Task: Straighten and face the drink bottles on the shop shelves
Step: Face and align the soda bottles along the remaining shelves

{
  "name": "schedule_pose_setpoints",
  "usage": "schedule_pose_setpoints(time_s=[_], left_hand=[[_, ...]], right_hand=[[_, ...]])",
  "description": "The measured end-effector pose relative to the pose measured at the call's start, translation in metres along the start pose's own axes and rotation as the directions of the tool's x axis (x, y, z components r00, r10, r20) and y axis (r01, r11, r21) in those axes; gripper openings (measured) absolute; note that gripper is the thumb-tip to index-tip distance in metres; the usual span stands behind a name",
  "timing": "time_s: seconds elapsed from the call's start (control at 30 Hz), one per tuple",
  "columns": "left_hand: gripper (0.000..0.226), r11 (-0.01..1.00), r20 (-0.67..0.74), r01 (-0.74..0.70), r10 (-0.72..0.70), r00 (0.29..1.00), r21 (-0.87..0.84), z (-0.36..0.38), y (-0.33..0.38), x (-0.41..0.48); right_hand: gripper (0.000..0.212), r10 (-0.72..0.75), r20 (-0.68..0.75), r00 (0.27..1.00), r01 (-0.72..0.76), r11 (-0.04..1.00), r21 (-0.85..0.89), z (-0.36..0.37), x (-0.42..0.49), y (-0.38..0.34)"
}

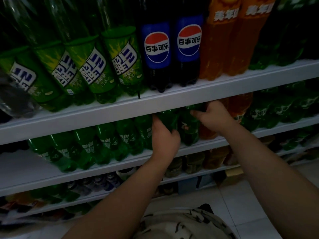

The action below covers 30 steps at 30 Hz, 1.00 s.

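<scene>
Fingers (196, 115) of left hand (164, 140) and right hand (213, 116) are each gripping a green bottle (187, 130) on second shelf (43, 176); row is packed tight, twisting is risking skewing or toppling neighbours (124, 135)

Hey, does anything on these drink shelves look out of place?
A blurred greyish clear bottle at the far left of the upper white shelf stands in front of the green-labelled row, out of line.

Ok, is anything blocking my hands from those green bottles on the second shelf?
Nothing visible. The left hand grips one green bottle, the right hand the neighbouring green bottle, just under the white shelf edge.
</scene>
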<state>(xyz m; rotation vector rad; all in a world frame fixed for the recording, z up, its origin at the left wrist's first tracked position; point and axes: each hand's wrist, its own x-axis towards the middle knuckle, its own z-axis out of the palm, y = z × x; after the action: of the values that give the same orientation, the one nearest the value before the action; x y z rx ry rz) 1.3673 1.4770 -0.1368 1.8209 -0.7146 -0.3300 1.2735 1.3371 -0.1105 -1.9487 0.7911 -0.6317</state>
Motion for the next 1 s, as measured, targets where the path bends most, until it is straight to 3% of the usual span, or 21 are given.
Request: schedule_pose_setpoints(time_s=[0.13,0.2,0.27,0.47,0.6,0.77,0.87,1.0], left_hand=[[0.068,0.976,-0.06,-0.136,0.148,0.987,0.17,0.006,-0.002,0.004],[0.067,0.962,-0.076,-0.153,0.174,0.982,0.226,0.008,-0.002,0.007],[0.064,0.95,-0.102,-0.147,0.181,0.978,0.275,0.012,-0.002,0.008],[0.077,0.859,-0.161,-0.144,0.252,0.954,0.491,0.012,0.0,0.001],[0.073,0.8,-0.092,-0.149,0.246,0.965,0.581,0.0,0.002,0.005],[0.05,0.676,0.117,-0.257,0.247,0.962,0.691,-0.019,0.006,0.017],[0.034,0.633,0.156,-0.261,0.218,0.963,0.729,-0.03,0.009,0.027],[0.044,0.587,0.148,-0.243,0.206,0.967,0.772,-0.032,0.012,0.027]], right_hand=[[0.034,-0.102,-0.157,0.982,0.079,0.986,-0.144,0.01,-0.008,0.0],[0.048,-0.14,-0.218,0.966,0.08,0.961,-0.264,0.015,-0.01,0.0],[0.047,-0.141,-0.234,0.962,0.065,0.95,-0.305,0.017,-0.007,0.0],[0.035,-0.019,-0.119,0.993,0.004,0.992,-0.123,0.005,0.005,0.011],[0.042,-0.028,-0.076,0.997,0.02,0.994,-0.105,0.0,0.009,0.012],[0.051,-0.071,-0.141,0.987,0.038,0.974,-0.223,0.013,0.001,0.006],[0.05,-0.098,-0.183,0.978,0.042,0.957,-0.287,0.018,0.0,0.005],[0.05,-0.046,-0.071,0.996,0.03,0.976,-0.218,0.007,0.008,0.001]])
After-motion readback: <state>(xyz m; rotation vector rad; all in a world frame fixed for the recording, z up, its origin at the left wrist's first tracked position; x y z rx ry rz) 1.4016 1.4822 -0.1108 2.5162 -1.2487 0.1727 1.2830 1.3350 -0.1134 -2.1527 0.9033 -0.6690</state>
